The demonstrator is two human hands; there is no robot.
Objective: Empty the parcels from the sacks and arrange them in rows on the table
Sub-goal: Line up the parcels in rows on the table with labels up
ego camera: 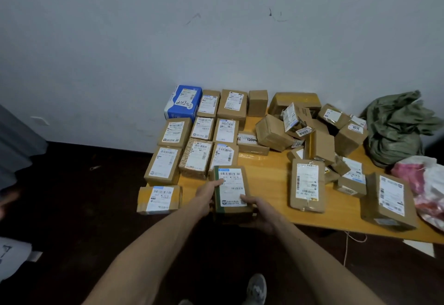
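Parcels [197, 158] are set in rows, labels up, on the left part of the wooden table [269, 179], with a blue pack [183, 101] at the far left corner. A box with green tape [231, 189] is held at the near edge of the table, just in front of the third column and near a yellow-taped box [159, 199]. It is gripped by both hands: the left hand [206, 193] is curled round its left side with the thumb on the label, and the right hand [260, 208] is clasped round its near right corner. Whether it rests on the table cannot be told. Loose boxes [300, 127] are heaped to the right, beside a crumpled green sack [396, 127] and a pink-and-white bag [425, 184].
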